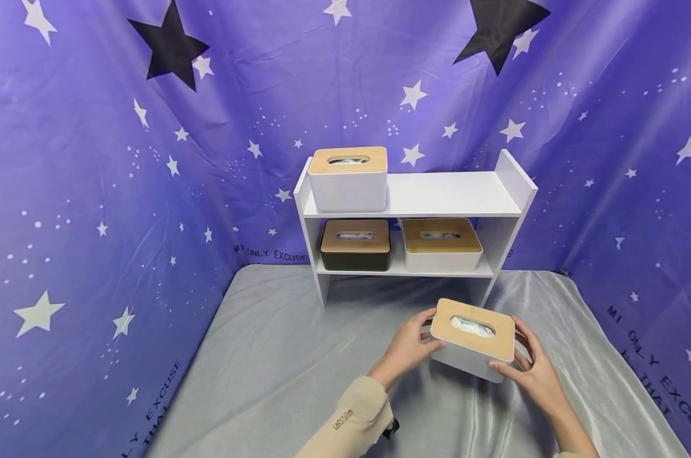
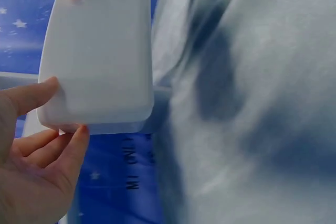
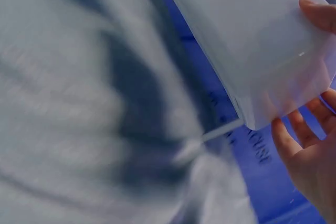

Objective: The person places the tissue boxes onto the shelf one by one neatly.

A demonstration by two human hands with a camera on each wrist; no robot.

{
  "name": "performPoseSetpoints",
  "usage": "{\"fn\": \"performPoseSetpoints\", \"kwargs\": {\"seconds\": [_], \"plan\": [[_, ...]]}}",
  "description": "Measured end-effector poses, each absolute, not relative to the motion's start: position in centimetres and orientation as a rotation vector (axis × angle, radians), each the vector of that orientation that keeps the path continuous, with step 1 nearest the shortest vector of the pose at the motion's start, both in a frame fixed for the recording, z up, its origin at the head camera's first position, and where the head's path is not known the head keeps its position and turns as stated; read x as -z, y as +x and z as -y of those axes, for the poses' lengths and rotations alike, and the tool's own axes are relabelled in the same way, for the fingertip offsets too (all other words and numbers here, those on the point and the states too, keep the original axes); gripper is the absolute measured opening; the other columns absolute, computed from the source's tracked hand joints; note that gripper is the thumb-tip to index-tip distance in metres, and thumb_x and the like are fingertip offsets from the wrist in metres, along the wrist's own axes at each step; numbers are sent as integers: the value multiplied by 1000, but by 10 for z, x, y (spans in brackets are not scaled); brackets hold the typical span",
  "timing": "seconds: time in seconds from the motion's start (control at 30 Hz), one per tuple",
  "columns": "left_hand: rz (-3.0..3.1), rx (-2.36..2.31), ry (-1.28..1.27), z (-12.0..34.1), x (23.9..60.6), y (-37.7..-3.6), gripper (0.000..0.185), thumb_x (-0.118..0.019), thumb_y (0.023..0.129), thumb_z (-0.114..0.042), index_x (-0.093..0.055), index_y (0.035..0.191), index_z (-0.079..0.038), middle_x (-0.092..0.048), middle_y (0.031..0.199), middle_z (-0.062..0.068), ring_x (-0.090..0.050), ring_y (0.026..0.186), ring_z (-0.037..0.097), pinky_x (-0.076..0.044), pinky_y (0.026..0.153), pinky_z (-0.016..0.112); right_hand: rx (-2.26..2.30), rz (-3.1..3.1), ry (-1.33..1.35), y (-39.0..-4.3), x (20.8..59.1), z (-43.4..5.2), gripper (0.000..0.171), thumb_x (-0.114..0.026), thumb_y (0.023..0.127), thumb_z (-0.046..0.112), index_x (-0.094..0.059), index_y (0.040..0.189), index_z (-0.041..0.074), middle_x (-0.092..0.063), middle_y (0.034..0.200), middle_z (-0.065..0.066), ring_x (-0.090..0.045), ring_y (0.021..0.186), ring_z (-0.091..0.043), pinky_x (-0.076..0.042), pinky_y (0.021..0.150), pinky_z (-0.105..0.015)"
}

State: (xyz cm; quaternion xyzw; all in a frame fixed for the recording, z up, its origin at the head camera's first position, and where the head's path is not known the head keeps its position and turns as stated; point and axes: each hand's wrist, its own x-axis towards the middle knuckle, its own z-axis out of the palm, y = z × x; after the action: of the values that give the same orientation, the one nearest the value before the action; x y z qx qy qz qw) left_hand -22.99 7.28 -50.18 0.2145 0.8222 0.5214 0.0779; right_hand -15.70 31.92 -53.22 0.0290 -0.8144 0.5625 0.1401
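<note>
A white tissue box (image 1: 473, 337) with a light wooden lid and a tissue in its slot is held between both hands, slightly tilted, just above the grey cloth. My left hand (image 1: 421, 340) grips its left end, thumb and fingers curled round the wall. My right hand (image 1: 525, 366) grips the right end the same way. In the left wrist view the box's plain white underside (image 2: 97, 56) shows above my left hand (image 2: 39, 150). From the right wrist, the same underside (image 3: 257, 40) is seen with my right hand (image 3: 310, 140) curled round its edge.
A white two-tier shelf (image 1: 437, 194) stands at the back. A white wooden-lidded box (image 1: 349, 180) sits top left; a black box (image 1: 355, 245) and a white box (image 1: 441, 245) sit below. Grey cloth (image 1: 288, 356) covers the table, and a purple star backdrop (image 1: 93, 191) surrounds it.
</note>
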Motion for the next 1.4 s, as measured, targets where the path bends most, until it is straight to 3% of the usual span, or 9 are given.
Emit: {"fn": "performPoseSetpoints", "kwargs": {"seconds": [0.17, 0.4, 0.57, 0.77, 0.97, 1.13, 1.23, 1.4], "plan": [[-2444, -1745, 695, -64, 478, -233, 68, -79, 84, -5, -50, 145, -7, -59, 141, 11, -60, 127, 22, -55, 90, 12, -1694, 2180, 237, -166, 505, -311, 101, -74, 74, -20, -25, 158, 9, -39, 146, 17, -37, 130, 8, -38, 99, 2], [-2465, -1958, 836, -54, 442, -240, 69, -81, 81, -4, -53, 144, -9, -61, 141, 10, -61, 127, 21, -56, 90, 14, -1889, 1817, 534, -182, 463, -301, 98, -60, 64, -38, -27, 150, -6, -45, 150, 4, -41, 139, -1, -39, 110, -8], [-2437, -2112, 954, -47, 411, -246, 67, -81, 81, -5, -55, 143, -8, -62, 140, 11, -62, 126, 24, -58, 92, 19, -1889, 1677, 715, -198, 432, -297, 95, -55, 62, -42, -27, 148, -12, -44, 154, -7, -43, 142, -9, -39, 114, -15], [-2453, -2217, 1037, -41, 368, -255, 65, -80, 82, -8, -56, 142, -11, -62, 140, 8, -63, 125, 21, -57, 92, 19, -1833, 1598, 734, -219, 388, -288, 90, -55, 65, -40, -34, 147, -12, -41, 150, -11, -46, 135, -17, -47, 108, -17], [-2420, -2383, 1093, -45, 336, -272, 51, -78, 82, -3, -58, 129, -3, -61, 130, 16, -64, 124, 23, -57, 95, 22, -1775, 1635, 644, -242, 352, -280, 81, -61, 75, -27, -42, 149, -1, -38, 140, -5, -48, 129, -15, -49, 98, -11], [-2521, -2433, 975, -56, 318, -292, 39, -77, 85, -6, -55, 117, 0, -54, 123, 17, -62, 126, 25, -56, 96, 19, -1799, 1617, 537, -268, 334, -272, 67, -60, 85, -18, -43, 146, 1, -46, 138, -4, -50, 127, -15, -48, 99, -12], [-2544, -2438, 879, -65, 316, -303, 40, -75, 87, -6, -52, 119, 2, -51, 124, 18, -59, 130, 25, -53, 99, 18, -1821, 1567, 472, -284, 329, -268, 56, -59, 88, -15, -43, 139, 3, -55, 134, -2, -53, 124, -15, -48, 101, -13], [-2534, -2397, 855, -72, 316, -316, 42, -72, 89, 0, -51, 125, 5, -51, 129, 20, -54, 135, 26, -52, 102, 19, -1750, 1669, 347, -302, 329, -266, 38, -55, 97, -3, -44, 131, 8, -63, 122, 7, -60, 109, -5, -49, 91, -12]]}}
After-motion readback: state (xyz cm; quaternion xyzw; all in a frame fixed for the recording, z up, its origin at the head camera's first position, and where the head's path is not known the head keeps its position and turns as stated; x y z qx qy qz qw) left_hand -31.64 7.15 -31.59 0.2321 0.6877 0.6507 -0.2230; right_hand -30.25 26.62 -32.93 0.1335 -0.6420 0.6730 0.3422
